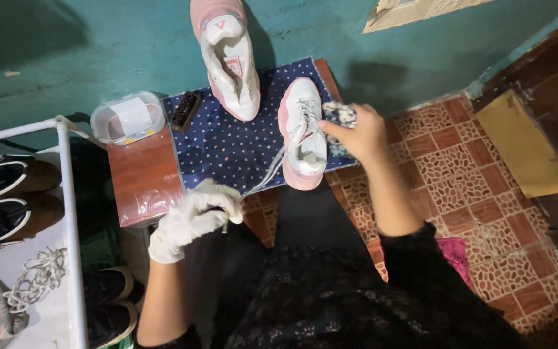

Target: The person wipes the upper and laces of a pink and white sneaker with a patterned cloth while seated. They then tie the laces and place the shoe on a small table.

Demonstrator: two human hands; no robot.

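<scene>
White-gloved left hand [192, 221] pinches a lace [272, 169] taut; bare right hand [358, 134] clutches a cloth [339, 114] beside the near shoe [303, 134].

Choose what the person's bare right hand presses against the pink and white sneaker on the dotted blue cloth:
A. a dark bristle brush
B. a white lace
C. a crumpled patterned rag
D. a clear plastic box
C: the right hand holds a crumpled patterned rag against the sneaker; the brush lies apart.
</scene>
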